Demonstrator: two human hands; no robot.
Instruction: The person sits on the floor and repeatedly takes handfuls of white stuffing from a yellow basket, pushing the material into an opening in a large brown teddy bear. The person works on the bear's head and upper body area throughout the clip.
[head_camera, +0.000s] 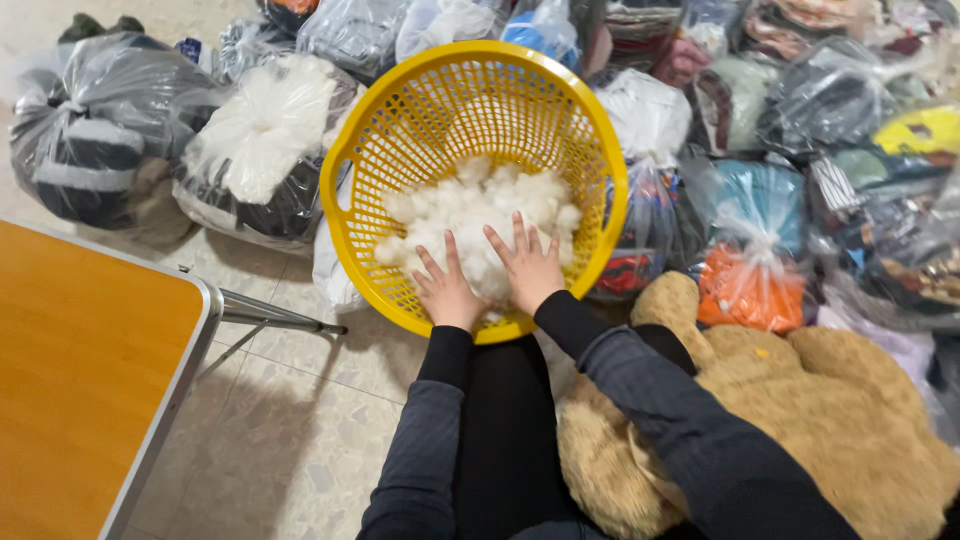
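A round yellow plastic basket (372, 140) with a lattice wall is tipped toward me on the floor. It holds a heap of white fluffy stuffing (470, 205). My left hand (445, 288) and my right hand (528, 265) lie side by side on the near part of the stuffing, palms down, fingers spread and pressing into it. Neither hand is closed around anything that I can see. Both arms wear dark grey sleeves. A tan plush toy (830, 410) lies limp across my lap under my right arm.
A wooden folding table (80, 380) with a metal edge stands at the left, one leg (270, 315) reaching toward the basket. Several clear plastic bags of clothes and white filling (265, 130) crowd the floor behind and to the right of the basket. Pale floor tiles (290, 440) show beside my left arm.
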